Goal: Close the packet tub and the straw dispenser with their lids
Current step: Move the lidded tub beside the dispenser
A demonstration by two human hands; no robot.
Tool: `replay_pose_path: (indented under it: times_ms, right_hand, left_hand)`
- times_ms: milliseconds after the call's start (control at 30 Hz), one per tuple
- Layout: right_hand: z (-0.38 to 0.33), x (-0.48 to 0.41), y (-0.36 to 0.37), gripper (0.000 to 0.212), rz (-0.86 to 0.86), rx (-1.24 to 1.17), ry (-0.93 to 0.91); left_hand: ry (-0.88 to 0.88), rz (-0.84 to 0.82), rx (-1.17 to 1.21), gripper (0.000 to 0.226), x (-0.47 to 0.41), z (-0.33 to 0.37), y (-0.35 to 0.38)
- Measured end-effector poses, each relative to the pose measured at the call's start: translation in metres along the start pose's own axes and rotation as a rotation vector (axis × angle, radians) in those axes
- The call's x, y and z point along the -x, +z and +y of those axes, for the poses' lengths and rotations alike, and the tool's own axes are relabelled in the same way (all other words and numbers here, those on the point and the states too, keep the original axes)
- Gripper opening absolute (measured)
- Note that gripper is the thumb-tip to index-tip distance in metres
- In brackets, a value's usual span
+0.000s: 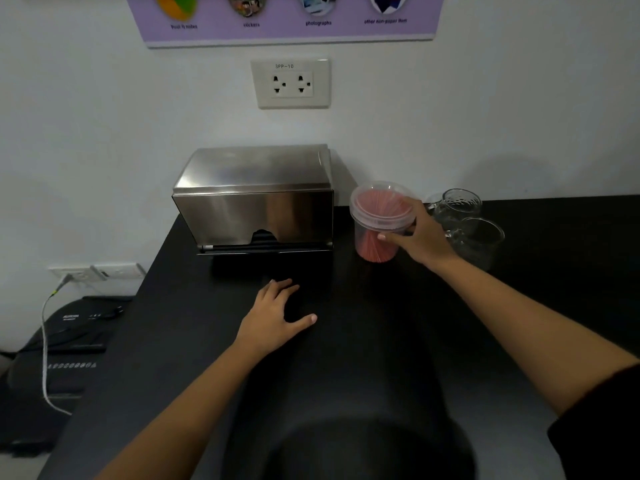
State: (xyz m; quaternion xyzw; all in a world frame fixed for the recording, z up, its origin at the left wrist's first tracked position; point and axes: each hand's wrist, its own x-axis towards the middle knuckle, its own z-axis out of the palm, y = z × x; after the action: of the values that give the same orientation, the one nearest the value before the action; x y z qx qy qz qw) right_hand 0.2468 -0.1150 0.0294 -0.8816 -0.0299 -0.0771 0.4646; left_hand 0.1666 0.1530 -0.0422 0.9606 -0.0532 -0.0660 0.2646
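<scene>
On the black table (346, 341), the right hand (420, 233) grasps the lidded clear round plastic tub of red packets (375, 223) right of the closed stainless-steel straw dispenser (254, 199), while the left hand (273, 318) rests flat nearer, fingers spread and released.

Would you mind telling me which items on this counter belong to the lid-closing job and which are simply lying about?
Job: clear packet tub, its lid under the right hand, steel straw dispenser.
Lying about: glass mugs, wall socket, poster, grey cable; left hand idle on countertop.

Poster (284, 19) cut by top edge, right hand (420, 237) hiding tub's (375, 244) right rim.
</scene>
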Motion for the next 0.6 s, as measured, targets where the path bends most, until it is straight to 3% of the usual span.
replay_pose_path:
  times_ms: [600]
  right_hand:
    - [0.004, -0.032, 0.012, 0.077, 0.069, 0.019, -0.050]
  left_hand:
    - [0.030, 0.054, -0.014, 0.075, 0.001, -0.001, 0.004]
